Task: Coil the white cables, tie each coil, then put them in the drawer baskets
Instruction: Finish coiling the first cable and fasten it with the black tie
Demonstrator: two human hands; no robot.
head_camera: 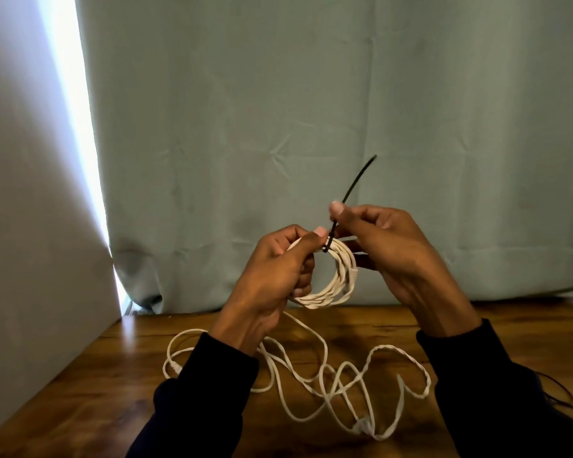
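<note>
Loose cable (311, 385) — hands on coil (331, 279)

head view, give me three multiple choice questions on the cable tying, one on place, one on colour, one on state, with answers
1. Where is the coiled cable?
A. flat on the table
B. held up above the table in the hands
C. hanging from the curtain

2. What colour is the tie around the coil?
A. black
B. red
C. white

3. What state is the other white cable on the table in?
A. neatly coiled and tied
B. loose and sprawled in loops
C. cut into pieces

Answers:
1 B: the left hand grips the coiled cable in front of the curtain, clear of the wooden table.
2 A: the right hand pinches a black tie that wraps the coil's top.
3 B: the loose cable lies in untidy loops with no tie on it.
</note>
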